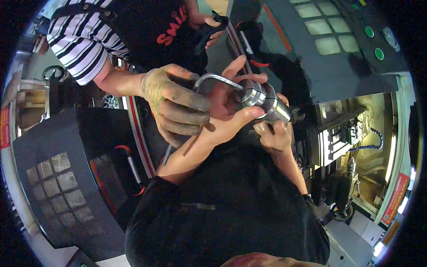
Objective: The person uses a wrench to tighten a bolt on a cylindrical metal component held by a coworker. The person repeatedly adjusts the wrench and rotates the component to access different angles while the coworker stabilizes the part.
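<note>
My left hand (229, 124) is closed around a shiny turned metal cylinder (254, 93), with the thumb pressed along its near side. Slits and a step show in its bright surface. My right hand (273, 137) grips a second polished cylindrical section (278, 111) just beside it; whether both are one piece I cannot tell. A co-worker's gloved hand (178, 100), in a dirty striped work glove, is at my left wrist. From that glove a bent metal rod (220, 80), shaped like a hex key, arches over to the cylinder's end. Where its tip sits is hidden.
The co-worker's bare hand (209, 26) holds dark cloth at the top. Grey machine housings with paned windows stand left (55, 187) and right (324, 26), with red-ended door handles. A lit machine interior (351, 138) with a blue hose lies at the right.
</note>
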Demonstrator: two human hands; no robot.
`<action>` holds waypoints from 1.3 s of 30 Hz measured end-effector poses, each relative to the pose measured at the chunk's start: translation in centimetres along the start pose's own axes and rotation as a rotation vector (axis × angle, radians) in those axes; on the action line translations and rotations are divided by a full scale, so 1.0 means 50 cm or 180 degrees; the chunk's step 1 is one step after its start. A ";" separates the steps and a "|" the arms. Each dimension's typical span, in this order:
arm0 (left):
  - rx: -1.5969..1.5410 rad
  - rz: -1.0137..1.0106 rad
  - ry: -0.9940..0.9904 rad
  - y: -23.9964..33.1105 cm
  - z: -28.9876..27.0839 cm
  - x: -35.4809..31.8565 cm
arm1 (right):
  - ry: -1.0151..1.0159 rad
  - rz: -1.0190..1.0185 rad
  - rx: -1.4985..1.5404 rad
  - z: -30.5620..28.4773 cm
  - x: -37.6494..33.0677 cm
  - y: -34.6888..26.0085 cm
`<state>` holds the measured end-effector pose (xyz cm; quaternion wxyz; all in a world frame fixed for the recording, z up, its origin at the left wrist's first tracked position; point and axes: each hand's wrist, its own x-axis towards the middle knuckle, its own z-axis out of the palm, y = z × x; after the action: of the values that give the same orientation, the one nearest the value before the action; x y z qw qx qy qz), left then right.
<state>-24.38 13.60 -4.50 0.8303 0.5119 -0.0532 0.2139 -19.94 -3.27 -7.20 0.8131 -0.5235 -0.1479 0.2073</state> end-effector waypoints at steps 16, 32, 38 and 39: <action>-0.0227 0.0011 0.0121 -0.012 0.005 0.009 | 0.0222 0.0288 0.0629 -0.005 -0.004 0.003; -0.0213 -0.0051 0.0250 -0.015 0.000 0.011 | 0.0331 0.0240 0.0514 -0.012 -0.001 0.017; -0.0151 -0.0064 0.0228 -0.018 -0.006 0.010 | 0.0211 0.0389 0.0527 -0.006 -0.003 0.011; -0.0103 -0.0057 0.0161 -0.020 -0.011 0.010 | 0.0187 0.0439 0.0500 -0.007 -0.003 0.009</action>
<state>-23.59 13.84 -5.43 0.8414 0.4934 -0.0311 0.2183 -19.97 -3.46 -7.76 0.8393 -0.4730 -0.0708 0.2583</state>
